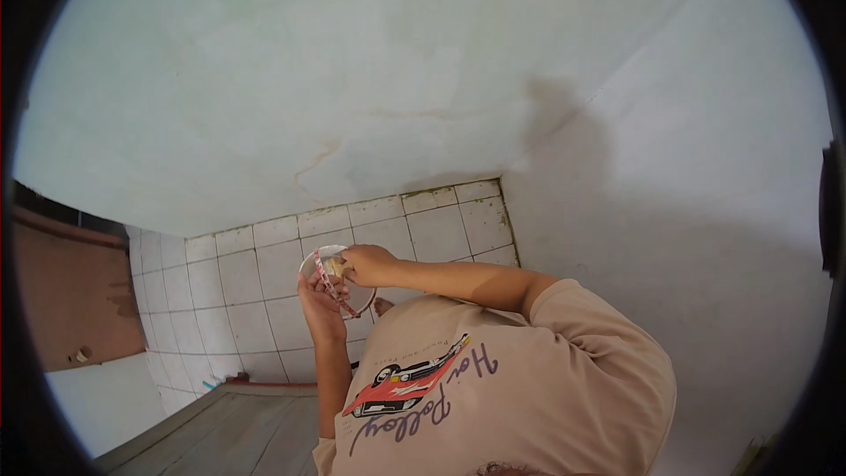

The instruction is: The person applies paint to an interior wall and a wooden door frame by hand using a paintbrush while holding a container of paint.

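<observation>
In front of my chest, my left hand (322, 304) is closed round the near left side of a small round white tub (308, 264) with red and pink marks on it. My right hand (370, 264) reaches in from the right over the tub's rim, its fingers closed on a small tan and whitish thing that looks like a paintbrush (335, 267). The fingers hide much of it, and what lies inside the tub is too small to make out.
A pale green wall (264, 97) with brownish streaks rises ahead and meets a whitish wall (687, 211) at the right. White floor tiles (225, 291) have dark joints. A brown door (70, 291) stands at the left, a grey panelled surface (238, 432) at the lower left.
</observation>
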Demonstrator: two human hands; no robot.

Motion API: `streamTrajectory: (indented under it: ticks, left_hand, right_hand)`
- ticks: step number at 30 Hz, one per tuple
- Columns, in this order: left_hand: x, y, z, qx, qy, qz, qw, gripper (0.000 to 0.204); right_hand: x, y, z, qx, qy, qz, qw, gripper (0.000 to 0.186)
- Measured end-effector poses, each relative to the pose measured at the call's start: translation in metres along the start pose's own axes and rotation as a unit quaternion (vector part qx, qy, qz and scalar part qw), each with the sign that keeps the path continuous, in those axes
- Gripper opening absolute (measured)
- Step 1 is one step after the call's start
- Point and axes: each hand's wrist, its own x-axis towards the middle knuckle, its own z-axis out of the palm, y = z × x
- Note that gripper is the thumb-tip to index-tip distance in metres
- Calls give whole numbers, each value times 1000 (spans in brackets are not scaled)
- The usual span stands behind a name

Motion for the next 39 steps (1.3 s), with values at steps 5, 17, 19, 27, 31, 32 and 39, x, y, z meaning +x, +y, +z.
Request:
streamTrajectory:
  ticks: [5, 17, 19, 27, 31, 32, 39]
  left_hand:
    - [-9, 17, 18, 0, -25, -6, 1000, 53]
    - [-31, 53, 43, -12, -101, -50, 994, 49]
    - [-35, 59, 46, -6, -112, -47, 993, 50]
    - [-48, 74, 59, 19, -152, -46, 987, 52]
    - [-48, 73, 62, 16, -159, -40, 986, 54]
    - [-50, 74, 62, 9, -153, -36, 987, 54]
    - [-48, 66, 57, 9, -140, -9, 990, 56]
  right_hand:
    - [-14, 2, -18, 63, 11, 45, 997, 30]
    - [-78, -27, -77, 190, 4, 118, 975, 35]
    - [-91, -48, -82, 307, 27, 204, 929, 37]
    - [-125, -73, -79, 339, 120, 189, 914, 34]
    - [-148, -89, -92, 363, 159, 151, 906, 32]
    - [-155, -92, -97, 361, 167, 150, 905, 32]
    - [-190, -75, -150, 404, 316, 95, 853, 30]
